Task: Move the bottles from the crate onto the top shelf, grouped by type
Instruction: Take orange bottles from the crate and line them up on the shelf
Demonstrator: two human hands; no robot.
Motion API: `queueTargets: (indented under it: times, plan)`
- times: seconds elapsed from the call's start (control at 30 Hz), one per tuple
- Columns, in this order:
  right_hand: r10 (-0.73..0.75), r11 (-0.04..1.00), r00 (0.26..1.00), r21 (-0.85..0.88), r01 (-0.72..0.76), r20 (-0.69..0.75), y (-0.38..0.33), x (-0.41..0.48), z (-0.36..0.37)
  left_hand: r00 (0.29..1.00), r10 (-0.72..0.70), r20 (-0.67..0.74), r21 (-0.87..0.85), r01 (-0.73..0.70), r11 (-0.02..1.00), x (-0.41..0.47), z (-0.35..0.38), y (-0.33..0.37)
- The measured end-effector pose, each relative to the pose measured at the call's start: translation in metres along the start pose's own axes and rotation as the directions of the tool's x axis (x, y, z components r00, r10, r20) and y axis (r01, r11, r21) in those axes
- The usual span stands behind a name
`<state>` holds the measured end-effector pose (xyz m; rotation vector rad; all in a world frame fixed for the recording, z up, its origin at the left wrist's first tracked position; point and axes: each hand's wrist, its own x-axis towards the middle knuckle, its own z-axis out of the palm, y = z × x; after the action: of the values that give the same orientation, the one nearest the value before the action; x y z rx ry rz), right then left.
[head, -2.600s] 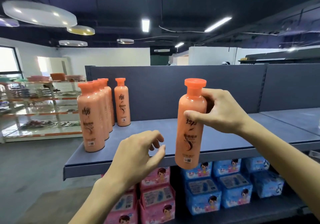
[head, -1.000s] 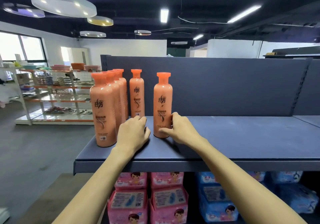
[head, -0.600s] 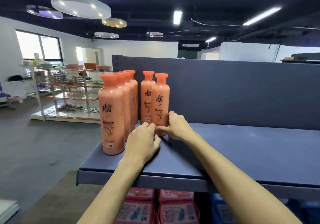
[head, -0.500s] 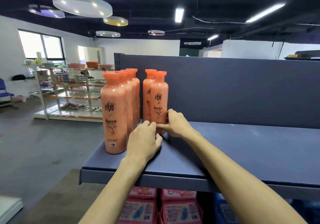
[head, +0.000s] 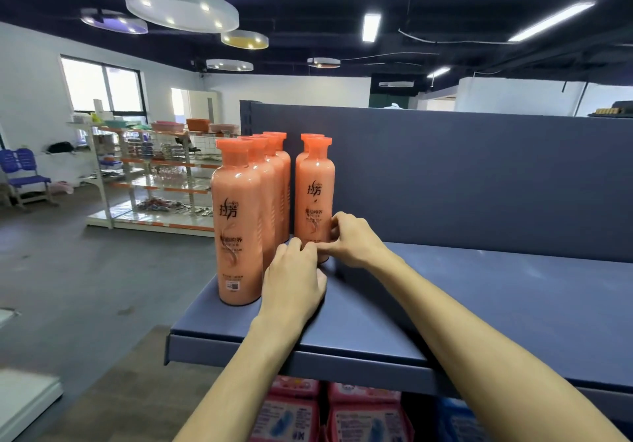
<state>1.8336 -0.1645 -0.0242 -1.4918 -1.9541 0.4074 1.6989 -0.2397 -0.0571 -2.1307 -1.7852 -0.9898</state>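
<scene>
Six orange plastic bottles [head: 239,229] stand grouped, left end of blue top shelf [head: 513,280]. Right hand [head: 356,239] pinches front second-row bottle [head: 315,195] low; left hand [head: 294,280], fingers relaxed, touches it. Crate unseen; remainder unknown.

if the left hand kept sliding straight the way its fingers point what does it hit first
Most likely the base of the orange bottle that the right hand grips. The fingertips of the left hand sit just before it, perhaps touching; depth is unclear.
</scene>
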Motion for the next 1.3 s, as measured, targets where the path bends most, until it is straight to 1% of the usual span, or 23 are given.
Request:
queueTargets:
  times: [0.3,0.43,0.67,0.83,0.93,1.03,1.1,1.2,1.3]
  plan:
    - [-0.037,0.998,0.999,0.045,0.039,-0.027,0.003,-0.001,0.005,0.999,0.005,-0.037,-0.010,-0.005,1.000,-0.002,0.001,0.001]
    - [-0.062,0.997,0.996,0.035,0.064,-0.066,0.004,-0.002,0.009,0.999,0.010,-0.041,0.003,-0.010,1.000,-0.003,0.001,0.002]
    - [-0.093,0.995,0.992,0.029,0.096,-0.090,0.003,-0.001,0.015,0.999,0.001,-0.040,0.006,-0.001,1.000,-0.004,0.002,0.002]
    - [-0.082,0.994,0.991,0.057,0.088,-0.104,0.003,-0.002,0.017,0.999,-0.003,-0.037,0.004,0.003,1.000,-0.003,0.002,0.002]
    - [-0.070,0.994,0.994,0.074,0.076,-0.084,0.001,-0.004,0.014,1.000,0.007,-0.020,0.007,-0.007,1.000,-0.002,0.003,0.002]
    - [-0.098,0.994,0.995,0.043,0.099,-0.034,0.000,-0.009,0.003,0.999,0.038,-0.014,0.007,-0.038,0.999,-0.003,0.002,0.002]
    - [-0.109,0.994,0.994,-0.009,0.109,-0.025,0.000,-0.017,-0.006,0.999,0.045,-0.025,0.001,-0.045,0.999,-0.003,0.000,0.003]
    - [-0.089,0.989,0.994,-0.120,0.081,-0.067,-0.001,-0.031,-0.018,0.998,0.062,-0.011,0.012,-0.062,0.998,-0.003,-0.002,0.004]
    - [-0.068,0.985,0.993,-0.165,0.051,-0.096,0.000,-0.049,-0.030,0.995,0.098,-0.007,0.058,-0.097,0.994,-0.004,-0.004,0.006]
